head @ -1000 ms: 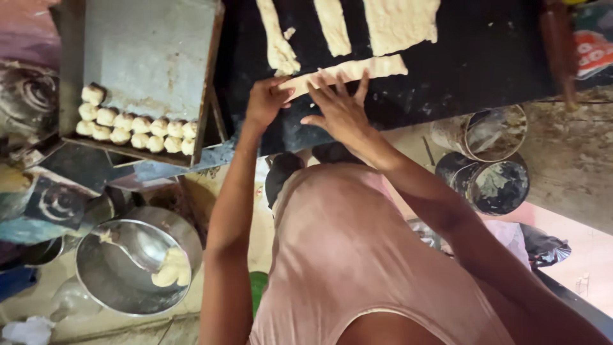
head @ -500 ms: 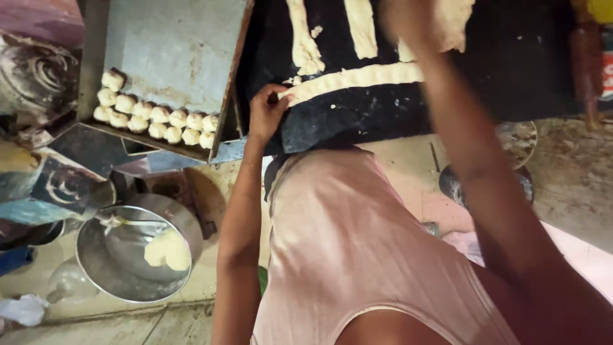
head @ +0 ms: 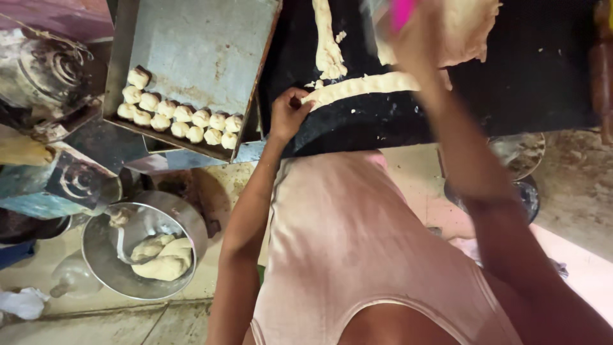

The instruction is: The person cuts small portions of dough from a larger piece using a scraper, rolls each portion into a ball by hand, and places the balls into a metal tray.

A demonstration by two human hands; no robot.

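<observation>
The dough strip [head: 364, 86] lies on the black board [head: 530, 76], its end pinched by the left hand [head: 288, 115]. The right hand [head: 415, 32], raised and blurred, grips something pink [head: 402, 13].

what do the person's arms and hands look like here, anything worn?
Both arms are bare to the shoulder, no sleeves; a sleeveless pale pink top covers the torso. The left hand shows no glove, ring or watch. The right hand is motion-blurred, so rings or bands cannot be ruled out; no glove shows.
</observation>
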